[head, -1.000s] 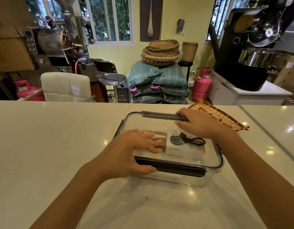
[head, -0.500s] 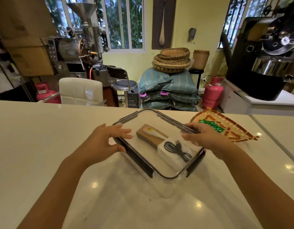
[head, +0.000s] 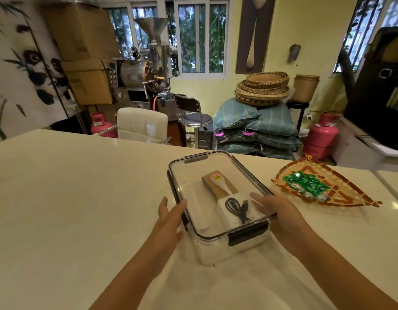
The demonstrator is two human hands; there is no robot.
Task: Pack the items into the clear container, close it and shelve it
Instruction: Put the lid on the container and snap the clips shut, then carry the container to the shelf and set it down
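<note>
Both hands are open with straight fingers: the left hand (head: 170,217) lies along the left wall of the clear container (head: 218,199), the right hand (head: 273,208) against its right edge. Since a moment ago the container has been turned end-on at centre frame of the desk (head: 70,198), lid (head: 201,173) on, latches seemingly down. Lifting and shelving likely remain.

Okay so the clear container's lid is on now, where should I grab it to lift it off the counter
Probably by its two long sides, one hand each. The clear container is wide, so the left hand and right hand, already flanking it with straight fingers, suit the plain walls under the lid rim. Avoid the black latch on the near end.
</note>
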